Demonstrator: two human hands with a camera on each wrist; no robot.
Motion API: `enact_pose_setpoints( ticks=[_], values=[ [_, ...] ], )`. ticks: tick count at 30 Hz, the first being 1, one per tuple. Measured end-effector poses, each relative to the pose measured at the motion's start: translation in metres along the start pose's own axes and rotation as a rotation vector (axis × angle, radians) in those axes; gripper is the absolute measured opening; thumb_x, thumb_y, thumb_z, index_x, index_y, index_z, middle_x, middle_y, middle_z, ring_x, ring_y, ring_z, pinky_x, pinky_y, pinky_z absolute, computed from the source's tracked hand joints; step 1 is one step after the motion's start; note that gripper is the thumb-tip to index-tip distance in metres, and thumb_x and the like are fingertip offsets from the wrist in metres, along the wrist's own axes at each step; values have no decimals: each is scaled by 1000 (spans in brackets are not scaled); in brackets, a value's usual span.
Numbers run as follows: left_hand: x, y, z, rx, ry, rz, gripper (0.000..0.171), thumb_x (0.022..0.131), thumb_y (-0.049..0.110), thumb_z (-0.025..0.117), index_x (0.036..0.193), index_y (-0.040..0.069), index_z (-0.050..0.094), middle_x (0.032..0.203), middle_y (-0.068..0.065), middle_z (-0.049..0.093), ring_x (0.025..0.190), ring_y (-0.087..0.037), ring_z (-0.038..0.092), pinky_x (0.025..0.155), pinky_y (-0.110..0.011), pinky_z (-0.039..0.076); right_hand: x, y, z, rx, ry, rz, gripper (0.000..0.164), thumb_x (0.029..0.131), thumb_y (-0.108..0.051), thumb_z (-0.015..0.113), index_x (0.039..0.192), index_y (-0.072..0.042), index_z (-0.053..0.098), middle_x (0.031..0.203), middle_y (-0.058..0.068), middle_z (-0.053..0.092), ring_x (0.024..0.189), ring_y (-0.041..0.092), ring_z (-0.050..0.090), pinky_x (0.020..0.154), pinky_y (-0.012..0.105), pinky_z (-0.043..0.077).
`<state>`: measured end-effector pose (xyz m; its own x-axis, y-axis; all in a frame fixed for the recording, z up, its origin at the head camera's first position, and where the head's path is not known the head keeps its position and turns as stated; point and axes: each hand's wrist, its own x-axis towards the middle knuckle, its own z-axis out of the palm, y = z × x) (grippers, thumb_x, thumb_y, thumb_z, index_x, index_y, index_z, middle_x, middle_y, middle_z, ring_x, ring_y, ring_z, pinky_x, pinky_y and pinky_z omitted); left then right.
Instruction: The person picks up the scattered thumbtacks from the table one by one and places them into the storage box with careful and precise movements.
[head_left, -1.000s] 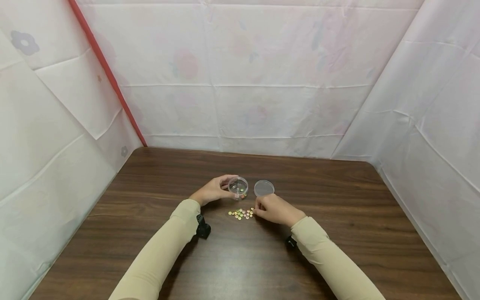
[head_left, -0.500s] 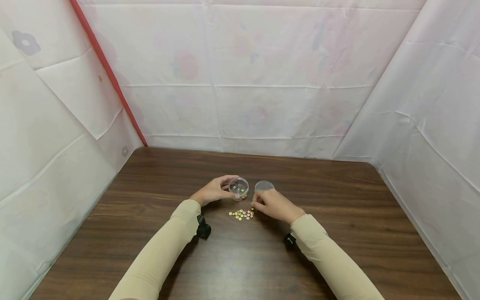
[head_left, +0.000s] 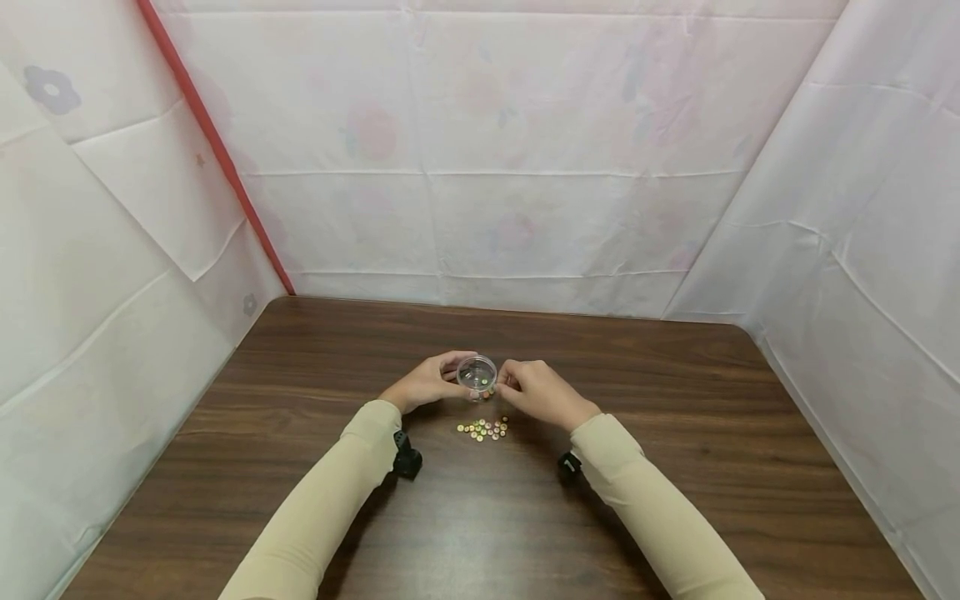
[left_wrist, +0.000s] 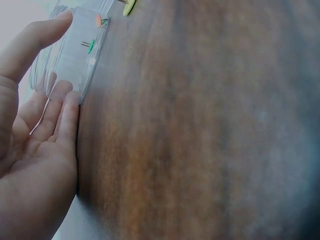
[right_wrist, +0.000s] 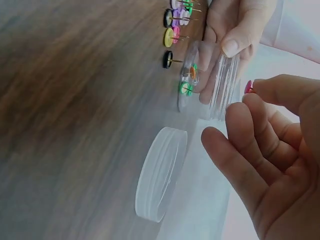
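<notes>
My left hand holds a clear round plastic jar upright on the table, thumb on one side and fingers on the other. A few thumbtacks, among them a green thumbtack and an orange thumbtack, lie at its bottom. Between thumb and finger, my right hand pinches a pink thumbtack right by the jar's open mouth. Several loose thumbtacks in mixed colours lie on the table in front of the jar, points up in the right wrist view.
The clear round lid lies on the table to the right of the jar; in the head view my right hand hides it. The brown wooden table ends at hanging white cloths behind and at both sides.
My right hand has risen from the loose thumbtacks, a pink thumbtack between its fingers, and moved away from me and left to the jar's rim. The left hand and jar stay put.
</notes>
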<state>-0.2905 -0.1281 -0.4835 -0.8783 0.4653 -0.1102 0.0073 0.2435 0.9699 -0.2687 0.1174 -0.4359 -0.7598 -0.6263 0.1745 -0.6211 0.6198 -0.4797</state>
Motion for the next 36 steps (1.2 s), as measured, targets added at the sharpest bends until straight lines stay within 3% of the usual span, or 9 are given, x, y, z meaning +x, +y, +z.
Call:
enact_pose_setpoints(
  ticks=[11,22,32,36],
  values=[
    [1,-1,0,1,-7,-18,77,85,16,83,152,19,45,152,-9,44,146,-33,29,116,-49,34,18,-3,3,-5,12,61,6,100,-15,64,98,-11,69,85,-4,69,71,4,62,64,24,54],
    [1,0,-2,7,8,-44,79,83,18,86,151,21,46,153,-4,41,145,-30,32,115,-45,36,30,2,12,-48,-7,63,8,98,-20,67,93,-15,70,70,-9,60,54,7,49,50,24,44],
    [0,1,-1,20,10,-27,79,84,16,85,152,19,46,152,-8,43,145,-32,32,114,-46,36,31,0,11,-51,-29,84,9,99,-20,66,97,-14,71,74,-7,64,57,7,53,53,24,47],
    [1,-1,-1,14,11,-27,80,83,17,86,152,19,46,150,-7,45,144,-32,34,114,-46,37,28,1,7,-23,-13,93,9,100,-19,66,101,-12,71,82,-5,68,65,5,59,59,24,51]
  ],
)
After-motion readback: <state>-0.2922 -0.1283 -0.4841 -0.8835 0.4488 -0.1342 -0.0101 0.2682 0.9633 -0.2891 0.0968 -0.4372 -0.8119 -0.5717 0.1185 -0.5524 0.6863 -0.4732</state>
